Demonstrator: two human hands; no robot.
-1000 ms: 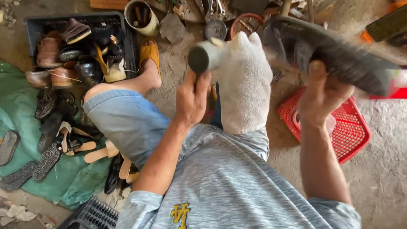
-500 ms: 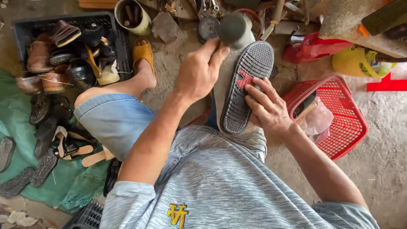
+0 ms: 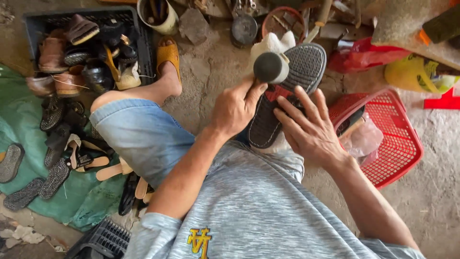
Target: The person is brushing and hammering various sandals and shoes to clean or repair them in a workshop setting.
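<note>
Head view, looking down over the lap.

- A dark sandal point(image 3: 286, 93) is held sole-up over the knees, its toe end pointing away from the body. The tread is grey and ridged, with a red patch near the middle.
- The left hand point(image 3: 235, 108) is closed around the sandal's left edge; its thumb is pressed near a round dark cylinder end point(image 3: 270, 67) that is seen just above the sole. Whether that cylinder is gripped by the hand cannot be told.
- The right hand point(image 3: 309, 127) is laid flat and open on the sole, fingers point(image 3: 301, 98) spread and touching the tread; nothing is enclosed by it.
- A white cloth point(image 3: 273, 43) is seen behind the sandal's toe end.
- A red plastic basket point(image 3: 397, 144) is set on the concrete floor just right of the right forearm, with a dark item and clear plastic inside.
- A black crate point(image 3: 33, 24) filled with worn shoes is placed at upper left. More sandals and soles are spread on a green tarp point(image 3: 14, 129) beside it.
- One foot in a yellow slipper point(image 3: 168, 55) is stretched out next to the crate.
- A tin can point(image 3: 158, 17) with tools is stood at the top edge.
</note>
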